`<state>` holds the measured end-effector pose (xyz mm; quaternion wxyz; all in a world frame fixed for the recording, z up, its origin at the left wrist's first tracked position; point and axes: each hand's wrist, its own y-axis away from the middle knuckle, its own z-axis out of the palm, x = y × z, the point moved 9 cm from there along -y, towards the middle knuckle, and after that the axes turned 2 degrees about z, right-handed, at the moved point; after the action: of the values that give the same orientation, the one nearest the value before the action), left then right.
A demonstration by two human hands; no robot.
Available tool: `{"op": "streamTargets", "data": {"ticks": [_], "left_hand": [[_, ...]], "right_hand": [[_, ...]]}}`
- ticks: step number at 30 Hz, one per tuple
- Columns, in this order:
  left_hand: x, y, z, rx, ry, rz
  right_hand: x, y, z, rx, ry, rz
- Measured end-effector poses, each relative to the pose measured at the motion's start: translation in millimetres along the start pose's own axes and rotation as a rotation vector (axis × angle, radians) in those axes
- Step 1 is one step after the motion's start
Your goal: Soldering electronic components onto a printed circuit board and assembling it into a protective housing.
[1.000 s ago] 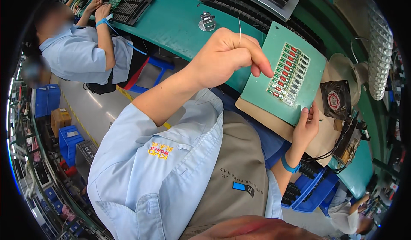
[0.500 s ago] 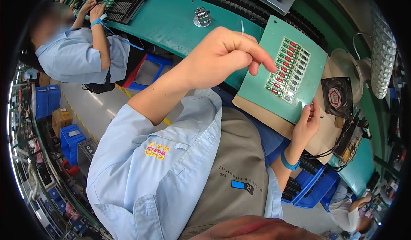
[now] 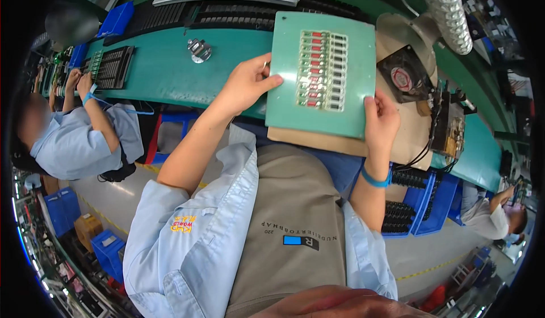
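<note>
Between my hands is a flat green plate (image 3: 284,111). A panel of small circuit boards (image 3: 322,71) lies on it, with a column of red parts on the left and black rectangular ones on the right. My left hand (image 3: 245,85) grips the plate's left edge, thumb on top and the other fingers mostly hidden beneath. At the lower right edge my right hand (image 3: 381,119), with a blue band on its wrist, pinches the plate between thumb and fingers. Tan board (image 3: 318,141) shows under the plate's near edge.
A black fan (image 3: 402,74) and a ribbed metal duct (image 3: 445,11) stand to the right. On the green bench (image 3: 164,68) sits a small silver device (image 3: 198,50). Black trays (image 3: 235,16) line the back. A co-worker (image 3: 85,130) handles green boards at the left; another person sits far right.
My left hand has come down from above the circuit boards to grip the plate's left edge. The plate now appears squarer to me, and the view has swung right.
</note>
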<state>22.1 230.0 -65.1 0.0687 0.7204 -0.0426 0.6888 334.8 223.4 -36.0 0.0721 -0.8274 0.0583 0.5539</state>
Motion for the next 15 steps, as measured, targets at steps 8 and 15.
{"op": "streamTargets", "data": {"ticks": [8, 15], "left_hand": [[47, 25, -15, 0.067, 0.316, 0.063], [65, 35, -17, 0.055, 0.441, 0.091]], "right_hand": [[-90, 60, -17, 0.036, -0.217, -0.226], [-115, 90, -27, 0.074, -0.189, -0.391]]}}
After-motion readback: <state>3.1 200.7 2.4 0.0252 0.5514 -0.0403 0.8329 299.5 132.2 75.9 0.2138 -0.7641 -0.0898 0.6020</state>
